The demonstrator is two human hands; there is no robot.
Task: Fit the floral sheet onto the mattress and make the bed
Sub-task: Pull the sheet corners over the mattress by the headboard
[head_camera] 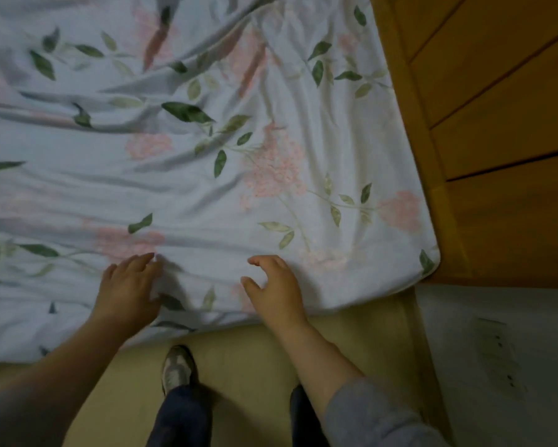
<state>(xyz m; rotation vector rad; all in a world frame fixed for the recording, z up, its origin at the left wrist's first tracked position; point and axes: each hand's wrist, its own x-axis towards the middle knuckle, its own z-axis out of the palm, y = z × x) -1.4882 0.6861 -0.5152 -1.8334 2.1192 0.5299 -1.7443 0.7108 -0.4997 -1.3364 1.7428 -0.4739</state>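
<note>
A pale blue cotton sheet printed with pink flower clusters and green leaves (271, 130) lies over the mattress, wrinkled in long folds ahead and to the left of both hands. Its corner, to the right of the right hand's grip, is drawn round the mattress corner against the orange-brown wooden bed frame (496, 91).

The left hand (129, 285) rests on the sheet near its near edge, with cloth bunched by its thumb. The blur makes it impossible to tell whether its grip holds that fold. The right hand (274, 288) rests on the sheet just beside it, its grip wide, with fingers loosely bent and nothing held.

Below the grips, a grey-and-white shoe (177, 369) stands on the beige floor (255, 359).
</note>
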